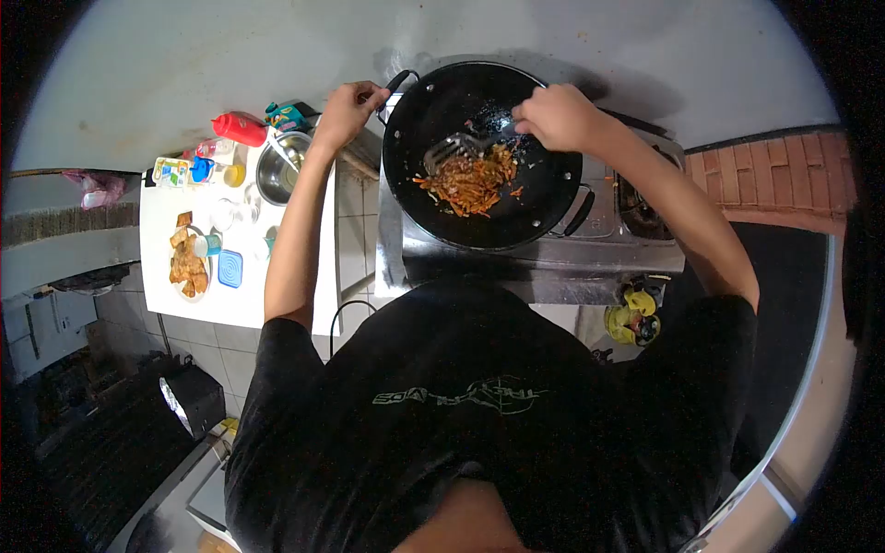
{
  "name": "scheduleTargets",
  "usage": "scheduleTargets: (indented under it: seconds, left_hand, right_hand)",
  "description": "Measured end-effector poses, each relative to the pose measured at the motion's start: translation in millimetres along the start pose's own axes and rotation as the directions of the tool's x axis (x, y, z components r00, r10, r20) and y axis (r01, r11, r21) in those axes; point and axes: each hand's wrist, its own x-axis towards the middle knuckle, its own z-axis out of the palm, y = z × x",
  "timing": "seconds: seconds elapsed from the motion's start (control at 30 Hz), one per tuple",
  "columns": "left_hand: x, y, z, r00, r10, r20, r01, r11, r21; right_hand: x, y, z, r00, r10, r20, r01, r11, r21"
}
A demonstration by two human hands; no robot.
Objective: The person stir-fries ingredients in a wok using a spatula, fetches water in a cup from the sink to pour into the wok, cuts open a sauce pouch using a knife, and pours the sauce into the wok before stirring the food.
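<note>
A black wok (550, 189) with two side handles sits on the stove. My left hand (352, 109) grips its upper-left handle (399, 80), fingers closed. In my right hand (558, 118), closed over the wok's right side, is a slotted spatula (454, 146). Its head points left and lies against a heap of shredded orange-brown food (472, 187) in the middle of the wok. The spatula's grip is mostly hidden by my fingers.
Left of the stove, a white table (175, 309) holds a steel bowl (274, 180), a red bottle (238, 129), a plate of fried pieces (187, 263), a blue lid (230, 269) and several jars. A second burner (645, 217) is at the right.
</note>
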Motion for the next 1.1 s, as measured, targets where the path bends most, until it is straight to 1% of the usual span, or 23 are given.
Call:
scheduleTargets:
  seconds: [0.07,0.13,0.17,0.23,0.27,0.3,0.37,0.4,0.47,0.5,0.57,0.6,0.63,0.7,0.73,0.8,0.83,0.9,0.93,0.97,1.0,1.07,1.1]
  left_hand:
    - [0,-5,1,1.0,0.027,-0.01,-0.027,1.0,-0.007]
    - [-2,-5,0,1.0,-0.01,0.003,0.01,0.999,-0.031]
    - [-1,-5,1,0.999,-0.031,0.013,0.032,0.998,-0.049]
    - [0,-6,2,1.0,0.015,0.009,-0.015,0.999,-0.031]
    - [1,-5,3,1.0,0.021,0.003,-0.021,1.0,-0.018]
    - [2,-5,3,1.0,0.027,-0.003,-0.027,1.0,-0.004]
    - [5,-7,2,1.0,0.029,0.0,-0.029,0.999,-0.017]
    - [6,-8,3,1.0,0.023,0.003,-0.023,0.999,-0.031]
    - [7,-8,6,0.999,0.049,-0.016,-0.05,0.997,-0.058]
    - [8,-9,6,0.997,0.065,-0.044,-0.069,0.994,-0.082]
    - [12,-15,8,0.998,0.06,-0.026,-0.062,0.994,-0.091]
    - [12,-15,7,0.998,0.056,-0.016,-0.057,0.994,-0.097]
    - [11,-15,7,0.998,0.054,-0.013,-0.055,0.993,-0.101]
    - [11,-9,3,0.999,0.033,0.024,-0.032,0.999,-0.043]
    - [12,-9,2,0.999,0.039,0.026,-0.038,0.998,-0.042]
    - [14,-12,3,0.998,0.063,0.012,-0.063,0.998,-0.025]
    - [15,-14,4,0.998,0.068,0.013,-0.067,0.997,-0.026]
    - [15,-16,5,0.997,0.07,-0.015,-0.07,0.997,-0.028]
    - [16,-17,6,0.997,0.072,-0.011,-0.072,0.997,-0.029]
    - [16,-19,8,0.998,0.065,-0.01,-0.065,0.997,-0.034]
    - [17,-18,7,0.998,0.058,-0.014,-0.058,0.998,-0.039]
    - [15,-15,4,0.998,0.054,-0.016,-0.055,0.997,-0.053]
    - [13,-12,2,0.999,0.049,-0.013,-0.05,0.997,-0.066]
  right_hand:
    - [-20,-14,-21,0.999,-0.038,-0.017,0.039,0.998,0.038]
    - [-39,-23,-50,0.997,-0.007,-0.075,-0.001,0.995,-0.102]
    - [-39,-21,-52,0.997,-0.005,-0.072,-0.003,0.995,-0.101]
    - [-35,-11,-54,0.978,0.024,-0.205,-0.074,0.968,-0.24]
    - [-28,2,-44,0.964,-0.03,-0.265,-0.057,0.948,-0.313]
    - [-17,11,-32,0.964,-0.022,-0.267,-0.065,0.947,-0.314]
    - [1,20,-11,0.98,-0.022,-0.198,-0.069,0.896,-0.438]
    - [5,10,-6,0.98,-0.015,-0.196,-0.074,0.896,-0.438]
    - [8,-9,3,1.0,0.013,0.012,-0.011,0.988,-0.156]
    - [3,-15,-3,1.0,0.019,0.016,-0.016,0.988,-0.154]
    - [-14,-26,-23,0.996,-0.082,-0.019,0.079,0.988,-0.136]
    - [-23,-32,-40,0.999,-0.026,-0.026,0.02,0.978,-0.209]
    - [-27,-26,-46,0.999,-0.025,-0.021,0.02,0.978,-0.209]
    - [-31,-10,-52,0.989,0.137,-0.059,-0.149,0.914,-0.377]
    - [-30,-6,-54,0.988,0.143,-0.061,-0.155,0.913,-0.378]
    - [-27,0,-58,0.986,0.168,-0.01,-0.151,0.853,-0.5]
    - [-23,-2,-53,0.985,0.173,-0.011,-0.155,0.851,-0.501]
    - [-13,-12,-34,0.919,0.348,0.187,-0.254,0.884,-0.393]
    - [-14,-17,-28,0.917,0.351,0.188,-0.258,0.884,-0.391]
    - [-17,-25,-24,0.909,0.351,0.225,-0.31,0.93,-0.197]
    - [-20,-33,-19,0.904,0.342,0.257,-0.354,0.935,0.001]
    - [-40,-43,1,0.933,0.353,0.073,-0.36,0.909,0.21]
    - [-47,-57,-4,0.92,0.387,0.054,-0.39,0.899,0.201]
